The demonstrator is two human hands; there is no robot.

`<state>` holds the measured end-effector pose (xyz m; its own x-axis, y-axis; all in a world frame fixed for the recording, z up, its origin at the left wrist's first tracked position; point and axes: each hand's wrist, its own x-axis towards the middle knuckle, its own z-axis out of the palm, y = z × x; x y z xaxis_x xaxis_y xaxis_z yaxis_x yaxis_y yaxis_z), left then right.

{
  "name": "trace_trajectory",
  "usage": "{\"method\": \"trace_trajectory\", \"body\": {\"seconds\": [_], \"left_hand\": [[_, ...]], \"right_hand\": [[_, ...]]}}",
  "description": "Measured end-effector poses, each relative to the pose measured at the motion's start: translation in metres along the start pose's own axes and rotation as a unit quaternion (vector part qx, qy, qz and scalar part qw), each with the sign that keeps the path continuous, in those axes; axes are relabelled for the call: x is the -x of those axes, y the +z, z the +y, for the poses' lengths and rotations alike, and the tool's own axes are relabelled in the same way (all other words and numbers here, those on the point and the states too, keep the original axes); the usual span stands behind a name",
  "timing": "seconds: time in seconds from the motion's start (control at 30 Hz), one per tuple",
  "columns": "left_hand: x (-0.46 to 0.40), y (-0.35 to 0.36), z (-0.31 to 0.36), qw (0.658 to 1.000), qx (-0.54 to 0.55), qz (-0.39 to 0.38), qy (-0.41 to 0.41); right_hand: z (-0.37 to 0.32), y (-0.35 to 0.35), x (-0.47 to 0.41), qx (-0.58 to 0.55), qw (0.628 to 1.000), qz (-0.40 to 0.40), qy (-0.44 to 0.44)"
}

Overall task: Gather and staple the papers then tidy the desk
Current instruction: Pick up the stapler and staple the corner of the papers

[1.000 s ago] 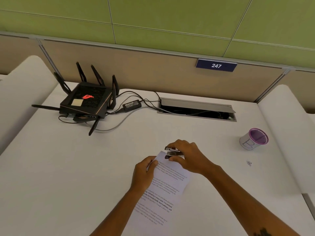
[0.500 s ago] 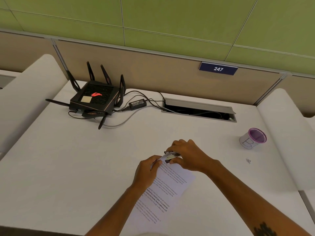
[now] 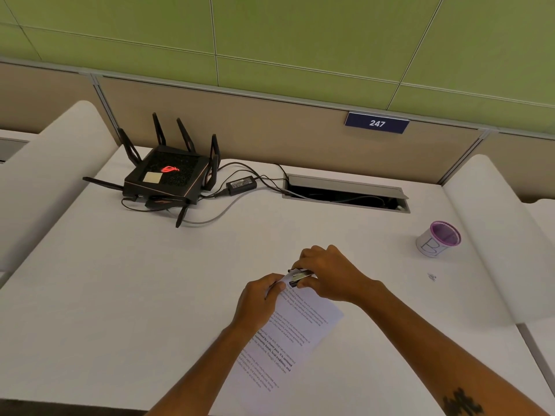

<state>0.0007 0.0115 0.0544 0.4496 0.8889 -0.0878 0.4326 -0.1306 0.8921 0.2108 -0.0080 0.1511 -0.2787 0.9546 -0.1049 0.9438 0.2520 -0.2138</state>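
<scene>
The papers (image 3: pixel 295 334) lie printed side up on the white desk (image 3: pixel 126 289), near its front edge, running aslant from the lower middle up toward the centre; their far corner sits between the two hands; the stapler (image 3: pixel 301 275), small and dark with a metal top, is set over that corner; the right hand (image 3: pixel 327 273) curls round the stapler from the right, fingers arched over its top and thumb below, gripping it; the left hand (image 3: pixel 259 297) rests on the left edge of the sheets just beside the stapler, its thumb and fingertips pinching the paper near the corner; both forearms cross the lower part of the sheets, the right one bearing a dark tattoo; well apart to the right stands a white cup (image 3: pixel 438 243) with a purple rim and a letter drawn on it; at the back left sits a black router (image 3: pixel 168 177) with upright antennas, its cables running to an open cable slot (image 3: pixel 345 193); on the partition above hangs a blue plate (image 3: pixel 377 123) reading 247.
</scene>
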Motion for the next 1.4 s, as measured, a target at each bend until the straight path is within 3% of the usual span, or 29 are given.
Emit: {"method": "trace_trajectory", "body": {"seconds": [0.3, 0.57, 1.4], "left_hand": [[0.002, -0.004, 0.001, 1.000, -0.008, 0.002, 0.011], [0.004, -0.010, 0.013, 0.999, 0.022, -0.042, 0.022], [0.000, 0.001, 0.024, 0.999, 0.014, -0.010, 0.038]], "right_hand": [[-0.008, -0.001, 0.003, 0.019, 1.000, 0.012, -0.006], [-0.011, 0.001, 0.006, 0.026, 0.999, 0.042, -0.014], [-0.009, 0.002, -0.001, 0.057, 0.996, 0.067, -0.027]]}}
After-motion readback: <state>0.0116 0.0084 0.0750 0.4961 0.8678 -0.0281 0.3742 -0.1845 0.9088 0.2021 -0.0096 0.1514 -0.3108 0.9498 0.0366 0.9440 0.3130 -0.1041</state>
